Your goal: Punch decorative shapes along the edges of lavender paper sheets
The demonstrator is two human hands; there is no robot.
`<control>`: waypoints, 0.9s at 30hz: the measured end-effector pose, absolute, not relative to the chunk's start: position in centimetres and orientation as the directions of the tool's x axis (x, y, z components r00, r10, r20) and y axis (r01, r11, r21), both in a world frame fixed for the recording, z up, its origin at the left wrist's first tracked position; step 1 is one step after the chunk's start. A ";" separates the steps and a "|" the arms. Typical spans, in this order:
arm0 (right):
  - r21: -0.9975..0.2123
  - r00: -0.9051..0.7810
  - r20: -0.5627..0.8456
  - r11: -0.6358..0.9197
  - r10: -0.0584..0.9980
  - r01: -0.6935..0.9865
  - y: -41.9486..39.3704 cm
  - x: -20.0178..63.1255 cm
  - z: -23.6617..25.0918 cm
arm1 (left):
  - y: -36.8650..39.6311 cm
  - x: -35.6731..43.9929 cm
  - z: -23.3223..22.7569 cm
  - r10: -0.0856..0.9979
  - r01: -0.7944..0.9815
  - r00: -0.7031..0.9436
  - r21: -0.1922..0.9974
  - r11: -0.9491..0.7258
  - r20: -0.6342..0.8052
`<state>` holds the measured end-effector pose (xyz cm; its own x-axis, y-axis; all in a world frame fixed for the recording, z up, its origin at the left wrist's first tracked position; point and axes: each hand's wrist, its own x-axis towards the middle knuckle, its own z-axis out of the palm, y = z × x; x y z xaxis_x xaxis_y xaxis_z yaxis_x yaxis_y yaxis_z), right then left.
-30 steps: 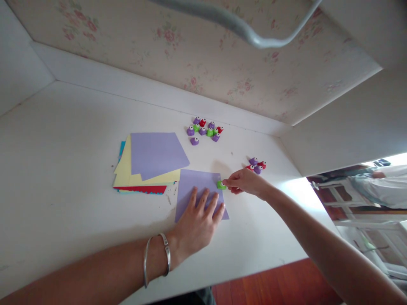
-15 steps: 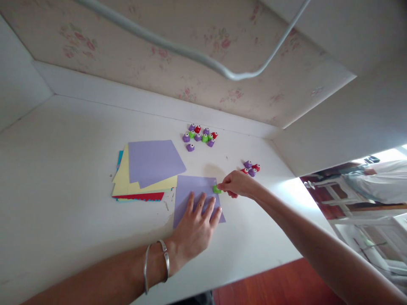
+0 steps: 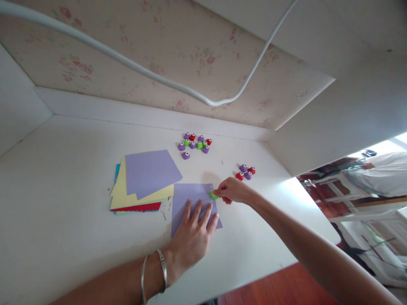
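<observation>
Then, punch set on sheet edge, nothing visibly cut yet.
Right hand [image 3: 233, 191] pinched round green paper punch [image 3: 213, 195], seated on right edge of loose lilac sheet [image 3: 192, 199]; left hand [image 3: 193, 235] spread flat, fingers pressing same sheet down just inward of pinch. No holes or cut-outs seen in sheet. Beyond the grip, small cluster of punches [image 3: 245, 171]; farther off, larger cluster [image 3: 193, 144]; past left hand, untouched coloured paper stack [image 3: 143, 182] on white table [image 3: 63, 169].

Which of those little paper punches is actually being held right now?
The green punch at the right edge of the single purple sheet, pinched in the right hand. All the others sit untouched in two clusters farther back.
</observation>
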<state>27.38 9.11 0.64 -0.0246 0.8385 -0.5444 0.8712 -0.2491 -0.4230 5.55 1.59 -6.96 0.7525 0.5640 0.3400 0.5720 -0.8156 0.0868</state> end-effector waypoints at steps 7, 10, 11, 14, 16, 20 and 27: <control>-0.439 -0.038 -0.535 -0.240 0.844 0.866 9.1 27.5 0.7 | 1.6 5.6 -6.9 0.575 0.578 0.749 0.101 -0.810 0.328; -0.430 -0.042 -0.534 -0.229 0.845 0.873 9.3 27.5 1.1 | 1.6 5.6 -7.0 0.579 0.579 0.750 0.107 -0.808 0.320; -0.430 -0.045 -0.537 -0.228 0.842 0.874 9.3 27.5 1.2 | 1.6 5.6 -7.0 0.579 0.578 0.751 0.107 -0.809 0.318; -0.437 -0.056 -0.559 -0.238 0.827 0.867 9.5 27.5 1.6 | 1.5 5.6 -7.1 0.577 0.577 0.751 0.104 -0.810 0.321; -0.432 -0.058 -0.569 -0.239 0.820 0.870 9.7 27.5 1.7 | 1.5 5.6 -7.1 0.577 0.579 0.749 0.101 -0.809 0.326; -0.407 -0.062 -0.567 -0.214 0.821 0.888 9.8 27.3 2.1 | 1.5 5.5 -7.0 0.574 0.578 0.745 0.101 -0.810 0.339; -0.348 -0.032 -0.514 -0.175 0.857 0.921 9.1 26.5 2.2 | 1.5 5.6 -6.8 0.579 0.574 0.743 0.123 -0.809 0.335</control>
